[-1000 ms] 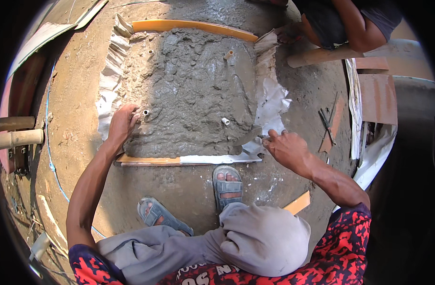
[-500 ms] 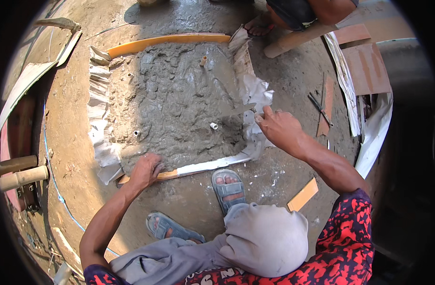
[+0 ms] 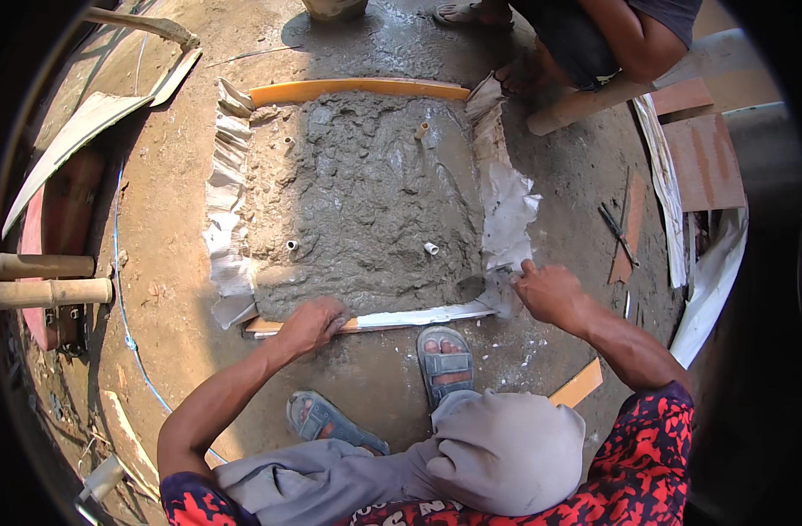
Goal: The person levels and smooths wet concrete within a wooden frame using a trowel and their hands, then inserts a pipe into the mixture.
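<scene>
Wet grey concrete (image 3: pixel 375 188) fills a shallow square form, its surface lumpy. My right hand (image 3: pixel 554 298) is closed around a trowel (image 3: pixel 471 287), whose blade rests on the concrete at the near right corner; the handle is mostly hidden in my fist. On the near side, my left hand (image 3: pixel 312 323) curls its fingers over the form's near board (image 3: pixel 366 323), which is partly covered in white sheeting. Short pipe stubs stick up from the concrete, among them a white one (image 3: pixel 431 248) and a tan one (image 3: pixel 422 130).
Crumpled white sheeting lines the left side (image 3: pixel 228 202) and right side (image 3: pixel 509 206) of the form; an orange board (image 3: pixel 357 88) closes its far side. Another person (image 3: pixel 585 44) squats at the far right. Pliers-like tool (image 3: pixel 618 235), loose board (image 3: pixel 576 383) and bamboo poles (image 3: pixel 55 292) lie around.
My right hand has drawn the trowel nearer, from the right side down to the near right corner. My left hand stays on the near board. The view has shifted slightly.
</scene>
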Action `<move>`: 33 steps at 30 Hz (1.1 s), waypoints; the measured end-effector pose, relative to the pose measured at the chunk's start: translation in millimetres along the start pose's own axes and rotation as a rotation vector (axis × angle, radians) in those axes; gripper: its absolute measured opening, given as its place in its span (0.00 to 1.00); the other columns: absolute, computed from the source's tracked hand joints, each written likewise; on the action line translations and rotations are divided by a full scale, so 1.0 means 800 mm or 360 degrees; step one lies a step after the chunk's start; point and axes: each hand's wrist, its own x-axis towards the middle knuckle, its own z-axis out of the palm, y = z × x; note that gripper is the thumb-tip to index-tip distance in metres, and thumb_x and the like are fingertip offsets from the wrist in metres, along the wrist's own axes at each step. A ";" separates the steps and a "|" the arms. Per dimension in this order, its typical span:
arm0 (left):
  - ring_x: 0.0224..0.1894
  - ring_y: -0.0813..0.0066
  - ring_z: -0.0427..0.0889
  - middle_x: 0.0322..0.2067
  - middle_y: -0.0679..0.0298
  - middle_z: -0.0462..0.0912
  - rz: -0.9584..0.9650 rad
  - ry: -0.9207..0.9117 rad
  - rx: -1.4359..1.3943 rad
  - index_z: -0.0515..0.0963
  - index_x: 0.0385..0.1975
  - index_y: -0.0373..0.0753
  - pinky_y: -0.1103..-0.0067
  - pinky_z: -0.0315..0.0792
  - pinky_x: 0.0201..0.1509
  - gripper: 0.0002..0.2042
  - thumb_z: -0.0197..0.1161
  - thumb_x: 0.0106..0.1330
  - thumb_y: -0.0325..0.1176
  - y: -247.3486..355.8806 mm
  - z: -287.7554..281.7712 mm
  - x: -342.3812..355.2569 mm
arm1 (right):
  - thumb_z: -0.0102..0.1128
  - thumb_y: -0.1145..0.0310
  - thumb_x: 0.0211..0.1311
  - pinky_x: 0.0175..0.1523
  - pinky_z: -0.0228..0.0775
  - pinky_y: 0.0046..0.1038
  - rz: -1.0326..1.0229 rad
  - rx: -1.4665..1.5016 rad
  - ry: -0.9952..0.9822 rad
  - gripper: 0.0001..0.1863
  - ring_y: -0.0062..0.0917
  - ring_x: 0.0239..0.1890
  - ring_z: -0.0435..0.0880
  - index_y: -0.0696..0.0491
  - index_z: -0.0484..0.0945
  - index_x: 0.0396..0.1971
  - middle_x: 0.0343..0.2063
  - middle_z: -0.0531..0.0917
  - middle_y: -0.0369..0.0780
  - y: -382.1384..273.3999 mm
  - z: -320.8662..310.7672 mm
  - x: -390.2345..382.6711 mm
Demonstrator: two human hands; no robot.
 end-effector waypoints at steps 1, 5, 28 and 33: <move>0.41 0.49 0.78 0.34 0.51 0.78 0.0016 0.0047 -0.0006 0.76 0.41 0.36 0.62 0.72 0.46 0.11 0.62 0.60 0.30 0.003 -0.008 0.007 | 0.51 0.73 0.58 0.39 0.77 0.43 0.0057 0.0019 0.0011 0.11 0.44 0.35 0.84 0.59 0.80 0.39 0.39 0.79 0.51 0.004 -0.009 -0.007; 0.40 0.49 0.78 0.34 0.52 0.77 0.0182 0.0214 0.0080 0.75 0.41 0.36 0.62 0.72 0.45 0.11 0.62 0.58 0.28 0.033 -0.024 0.069 | 0.51 0.74 0.58 0.44 0.75 0.45 0.0286 0.0255 0.0094 0.14 0.49 0.38 0.82 0.60 0.77 0.42 0.38 0.79 0.54 0.020 -0.038 -0.026; 0.35 0.48 0.80 0.30 0.47 0.81 -0.0388 0.0999 -0.0227 0.79 0.28 0.33 0.63 0.73 0.40 0.04 0.62 0.59 0.27 0.054 0.094 0.276 | 0.48 0.74 0.62 0.31 0.78 0.39 0.0084 0.0353 0.0453 0.14 0.41 0.29 0.84 0.62 0.73 0.46 0.35 0.77 0.50 0.010 0.063 0.029; 0.34 0.49 0.81 0.30 0.48 0.82 -0.0393 0.1056 -0.0225 0.80 0.31 0.34 0.64 0.73 0.39 0.05 0.62 0.61 0.29 0.053 0.091 0.280 | 0.51 0.72 0.61 0.31 0.78 0.35 0.0000 0.0194 0.0387 0.13 0.37 0.30 0.85 0.63 0.75 0.42 0.35 0.78 0.47 0.028 0.022 0.016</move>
